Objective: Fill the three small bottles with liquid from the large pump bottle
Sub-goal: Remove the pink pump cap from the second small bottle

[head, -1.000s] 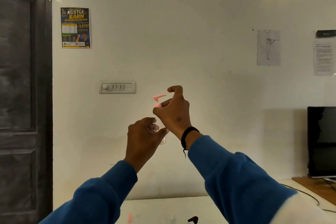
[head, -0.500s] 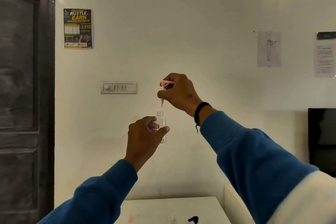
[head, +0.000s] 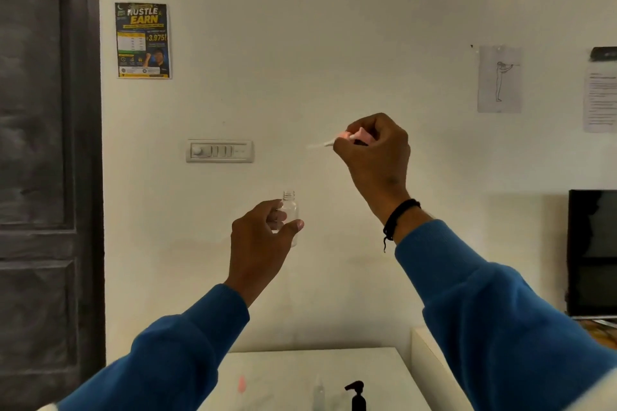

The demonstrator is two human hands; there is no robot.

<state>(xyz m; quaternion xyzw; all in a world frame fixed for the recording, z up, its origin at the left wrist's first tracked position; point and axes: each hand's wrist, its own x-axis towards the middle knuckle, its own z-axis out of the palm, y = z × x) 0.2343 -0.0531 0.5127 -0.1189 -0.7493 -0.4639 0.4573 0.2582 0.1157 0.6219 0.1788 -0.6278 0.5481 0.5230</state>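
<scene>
Head view shows a small clear bottle held upright in mid-air in front of the white wall, its threaded neck uncovered. The left hand grips the bottle body, fingers and thumb curled round it. Up and to the right, well apart from the bottle mouth, the right hand pinches a pink pump cap whose pale dip tube projects leftward, nearly level and blurred. A black cord bracelet sits on the right wrist; both arms wear blue sleeves. Below, at the near edge of the frame, a white table carries a black pump bottle, of which only the top is visible, a second small clear bottle just to its left, and a blurred pink item further left. On the wall are a switch panel, a yellow and dark poster and two paper sheets at the right. A dark door stands at the left and a black monitor at the right.
</scene>
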